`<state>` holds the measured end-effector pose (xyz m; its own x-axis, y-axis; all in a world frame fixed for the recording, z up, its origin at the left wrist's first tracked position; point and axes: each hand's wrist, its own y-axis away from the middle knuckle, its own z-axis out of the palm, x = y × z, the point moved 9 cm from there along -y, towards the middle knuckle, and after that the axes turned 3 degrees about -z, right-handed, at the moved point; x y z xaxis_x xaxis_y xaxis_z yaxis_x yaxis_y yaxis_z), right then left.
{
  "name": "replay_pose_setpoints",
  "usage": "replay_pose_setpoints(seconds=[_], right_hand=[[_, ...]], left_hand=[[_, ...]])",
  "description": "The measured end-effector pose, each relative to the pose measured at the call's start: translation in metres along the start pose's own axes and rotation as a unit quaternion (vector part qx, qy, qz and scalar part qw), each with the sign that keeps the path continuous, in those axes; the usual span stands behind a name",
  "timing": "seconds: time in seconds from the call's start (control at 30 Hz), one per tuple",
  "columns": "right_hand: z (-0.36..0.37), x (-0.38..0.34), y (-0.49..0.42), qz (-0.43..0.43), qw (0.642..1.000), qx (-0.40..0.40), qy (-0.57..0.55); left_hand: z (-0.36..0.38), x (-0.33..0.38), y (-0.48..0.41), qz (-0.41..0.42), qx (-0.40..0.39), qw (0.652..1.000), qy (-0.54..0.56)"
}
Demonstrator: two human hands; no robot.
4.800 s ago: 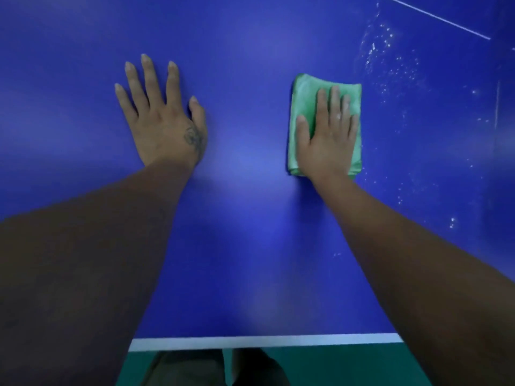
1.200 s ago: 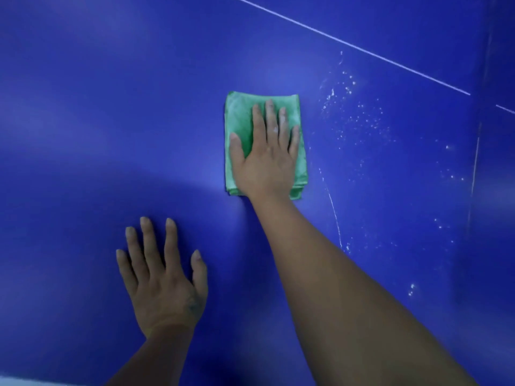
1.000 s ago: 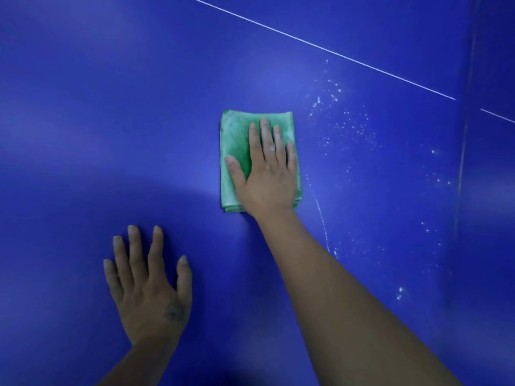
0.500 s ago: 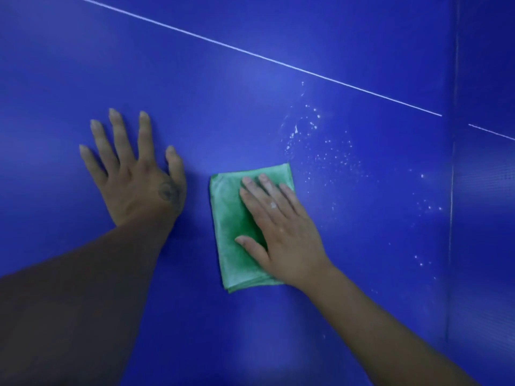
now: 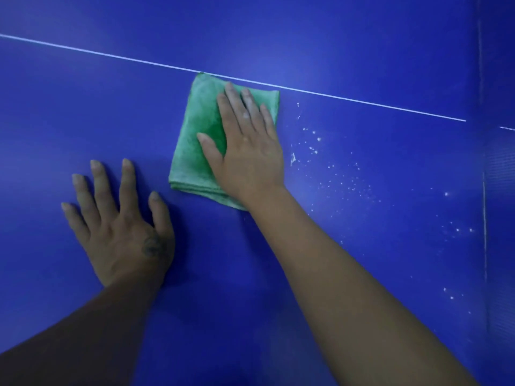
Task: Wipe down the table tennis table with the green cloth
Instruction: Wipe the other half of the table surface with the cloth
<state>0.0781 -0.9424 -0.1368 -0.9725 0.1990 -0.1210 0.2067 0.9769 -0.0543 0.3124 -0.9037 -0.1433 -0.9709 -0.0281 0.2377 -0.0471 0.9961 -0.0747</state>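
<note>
The green cloth [image 5: 195, 140], folded into a rough rectangle, was laid flat on the blue counter [image 5: 362, 274]. Its far edge touched a thin white line [image 5: 362, 100] that was drawn across the surface from left to right. The right grip [image 5: 248, 154] was pressed flat on the cloth's right half. It was released, with fingers straight and close together and the thumb spread leftward over the cloth's middle; nothing was clasped. The cloth's left half and near-left corner were left uncovered, while its near-right corner was hidden under the wrist. The left grip [image 5: 122, 232] was spread flat on the bare counter, nearer and to the left of the cloth, close to its near-left corner but apart from it. It too was released, with fingers splayed. A dark mark [image 5: 152, 246] was seen on its back near the thumb. White specks [image 5: 334, 174] were scattered on the counter just right of the cloth and onward to the right.
</note>
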Motion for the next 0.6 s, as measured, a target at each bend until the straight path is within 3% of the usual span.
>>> replay_pose_setpoints(seconds=[0.3,0.47,0.6], right_hand=[[-0.025,0.121,0.055,0.141,0.99,-0.019,-0.01],[-0.023,0.101,0.077,0.216,0.976,-0.02,0.028],[-0.013,0.057,0.031,0.176,0.984,-0.015,0.039]], left_hand=[[0.001,0.0,-0.001,-0.019,-0.034,0.999,0.01],[0.002,0.0,-0.001,-0.019,-0.042,0.999,0.006],[0.001,0.002,0.0,-0.011,-0.026,1.0,0.008]])
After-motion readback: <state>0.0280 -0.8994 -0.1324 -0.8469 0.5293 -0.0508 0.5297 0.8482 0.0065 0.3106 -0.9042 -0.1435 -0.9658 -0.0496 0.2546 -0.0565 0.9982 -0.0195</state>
